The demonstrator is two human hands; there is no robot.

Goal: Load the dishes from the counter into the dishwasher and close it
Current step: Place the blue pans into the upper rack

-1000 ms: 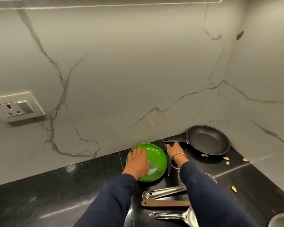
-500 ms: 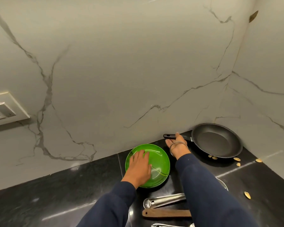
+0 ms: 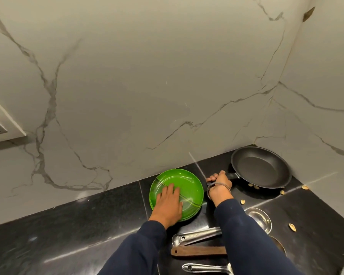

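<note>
Since the earlier frames the right hand [image 3: 219, 184] has closed its fingers around the frying pan's handle, where previously it was only reaching toward it, and the left hand [image 3: 168, 202] has slid further onto the green plates.

The black stone counter [image 3: 68, 235] is running along a grey-veined marble wall [image 3: 147, 76] and ending in a corner at the right. The non-stick frying pan [image 3: 261, 167] is sitting in that corner, upright on its base; it is black throughout, round, shallow, with a matte interior and a black handle [image 3: 231, 176] pointing left toward the plates. The right hand is gripping this handle, fingers curled over it, a thin metal bangle [image 3: 218, 185] sitting at the wrist.

The green plates [image 3: 187, 185] are lying just left of the handle, close to the wall. They are glossy, bright green, marked with thin curved pale lines, and stacked; layered rims are showing at the near edge, but the count cannot be determined. The left hand is resting flat on the top plate, fingers straight and together, gripping nothing.

Nearer the person, a steel handle [image 3: 197, 236], a wooden handle [image 3: 199, 252] and a second steel handle [image 3: 207, 268] are lying roughly parallel, passing under the right sleeve [image 3: 250, 245]. A steel bowl [image 3: 261, 218] is showing just right of that sleeve. Small pale shells [image 3: 292, 227] are lying scattered on the counter near the pan. A switch plate [image 3: 0, 124] is showing on the wall at the far left.
</note>
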